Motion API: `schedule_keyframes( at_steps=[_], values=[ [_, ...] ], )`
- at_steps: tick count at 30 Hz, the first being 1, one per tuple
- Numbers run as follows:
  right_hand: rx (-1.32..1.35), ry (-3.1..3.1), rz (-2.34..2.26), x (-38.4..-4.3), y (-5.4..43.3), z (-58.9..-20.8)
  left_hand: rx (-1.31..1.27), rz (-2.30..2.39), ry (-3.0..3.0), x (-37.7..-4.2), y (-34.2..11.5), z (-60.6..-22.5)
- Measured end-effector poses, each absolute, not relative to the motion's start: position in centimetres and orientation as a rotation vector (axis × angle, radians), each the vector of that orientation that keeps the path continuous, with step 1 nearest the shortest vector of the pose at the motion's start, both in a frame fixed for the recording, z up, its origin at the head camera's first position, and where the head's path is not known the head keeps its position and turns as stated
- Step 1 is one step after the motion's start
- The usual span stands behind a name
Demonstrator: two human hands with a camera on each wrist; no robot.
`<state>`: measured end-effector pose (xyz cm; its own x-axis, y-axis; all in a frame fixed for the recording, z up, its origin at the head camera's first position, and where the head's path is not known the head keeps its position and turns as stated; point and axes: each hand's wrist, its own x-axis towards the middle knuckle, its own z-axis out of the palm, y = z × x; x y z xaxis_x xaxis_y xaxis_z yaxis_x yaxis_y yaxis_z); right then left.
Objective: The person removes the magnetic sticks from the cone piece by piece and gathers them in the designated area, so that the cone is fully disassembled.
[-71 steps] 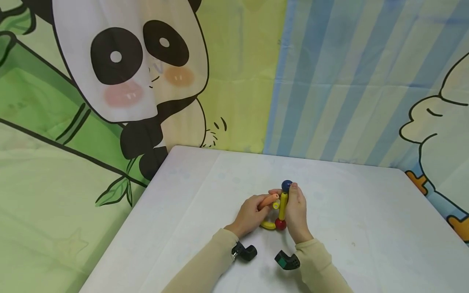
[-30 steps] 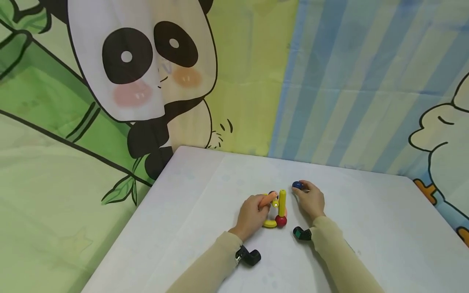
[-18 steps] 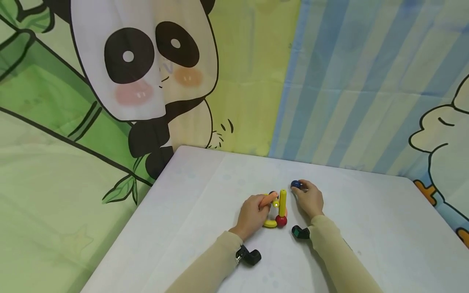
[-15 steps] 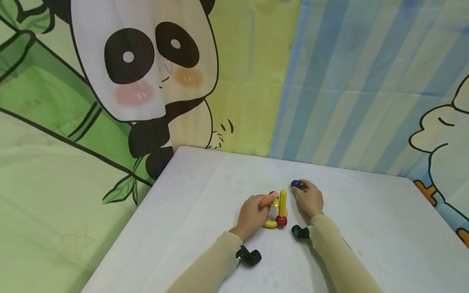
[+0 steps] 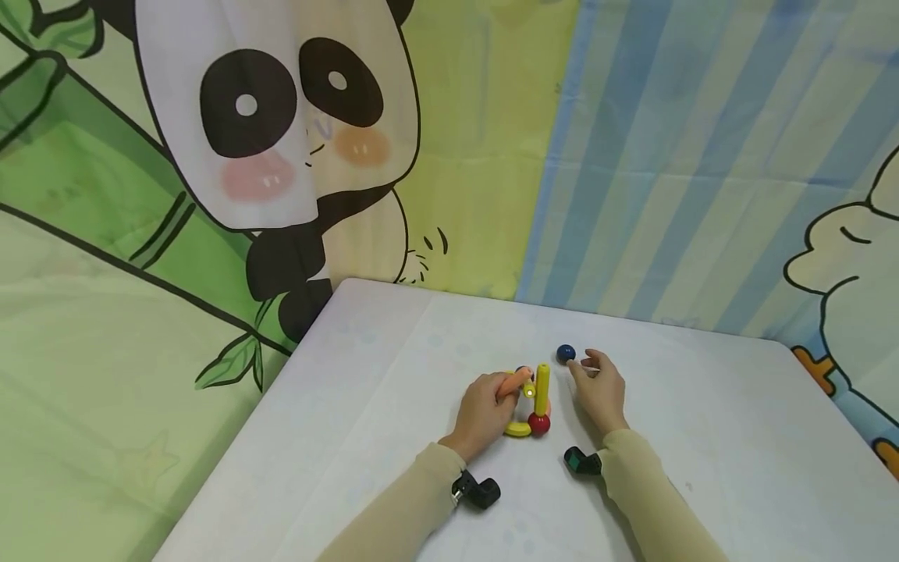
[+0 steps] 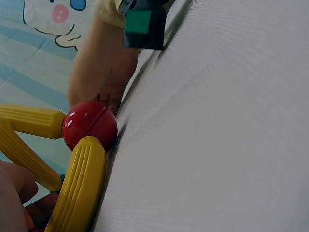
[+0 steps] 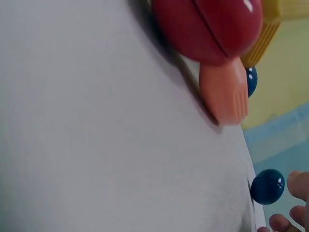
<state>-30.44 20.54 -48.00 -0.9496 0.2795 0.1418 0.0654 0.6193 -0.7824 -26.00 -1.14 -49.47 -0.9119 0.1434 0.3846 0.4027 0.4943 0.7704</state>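
My left hand (image 5: pixel 485 410) holds an orange building stick (image 5: pixel 516 381), part of a small stick-and-ball toy frame. An upright yellow stick (image 5: pixel 541 389) rises from a red ball (image 5: pixel 539 424), and a curved yellow stick (image 5: pixel 518 429) joins that ball low on the table. The left wrist view shows two yellow sticks meeting the red ball (image 6: pixel 90 126). To the right of the frame, a loose blue ball (image 5: pixel 566 354) lies on the table. My right hand (image 5: pixel 600 390) is just beside it, fingers loosely bent, holding nothing; a small gap shows in the right wrist view. Left fingertips are partly hidden.
The white table (image 5: pixel 393 336) reaches back to a printed cloth wall with a panda (image 5: pixel 246 140). Black wrist cameras sit on both sleeves (image 5: pixel 396 499). A second orange piece (image 7: pixel 224 92) touches the red ball at table level.
The right hand first took the blue ball from the top of the upright yellow stick to the table on the right. Now its fingers have let go and drawn back slightly. Left hand keeps its hold.
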Motion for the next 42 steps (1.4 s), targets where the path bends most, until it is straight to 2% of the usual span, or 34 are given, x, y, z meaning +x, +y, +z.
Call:
schedule_keyframes(
  at_steps=[6, 14, 18, 27, 35, 42],
  values=[
    [-0.226, -2.483, 1.313, -26.8, 18.9, -48.1, -0.462, -1.378, -2.45, -25.9, -1.2, -49.2],
    [0.047, -2.313, 1.417, -22.4, 15.5, -48.3, -0.493, -1.34, -2.425, -26.1, -1.1, -49.3],
    [0.126, -2.295, 1.409, -21.7, 14.7, -48.5, -0.504, -1.295, -2.454, -26.0, -1.2, -49.2],
    [0.065, -2.32, 1.407, -21.1, 14.7, -48.6, -0.511, -1.298, -2.465, -26.0, -1.1, -49.2],
    [-0.106, -2.32, 1.506, -21.2, 15.0, -48.7, -0.271, -1.514, -2.318, -26.3, -1.2, -49.1],
    [-0.135, -2.292, 1.643, -21.3, 15.3, -48.3, 0.119, -1.685, -2.143, -26.6, -1.9, -48.6]
  ],
)
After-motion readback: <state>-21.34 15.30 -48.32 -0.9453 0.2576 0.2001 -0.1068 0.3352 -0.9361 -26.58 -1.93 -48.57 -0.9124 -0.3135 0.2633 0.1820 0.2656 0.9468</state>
